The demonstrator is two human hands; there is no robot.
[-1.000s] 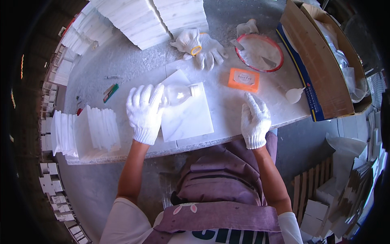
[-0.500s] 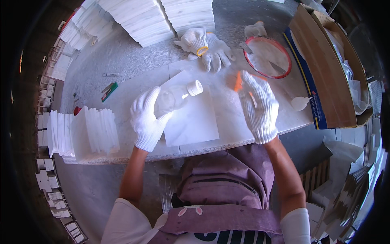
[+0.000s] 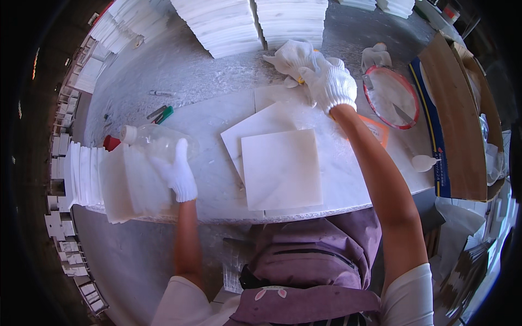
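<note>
My left hand, in a white knitted glove, holds a clear plastic bottle tipped on its side above the left of the table, its white cap pointing left. My right hand, gloved the same way, reaches to the back and closes on a bunched pair of white work gloves. Two square white marble tiles lie between my arms: the upper tile overlaps a turned lower tile. Partly behind my right forearm rests a flat orange piece.
A row of upright tiles stands at the left edge, beside a red cap and a green-handled cutter. Tall tile stacks rise at the back. A red-rimmed bowl of white powder, a squeeze bulb and a cardboard box occupy the right.
The bottle has swung left in my left hand, its cap now facing left. My right hand has let go of the orange piece and moved to the gloves. The view has shifted.
</note>
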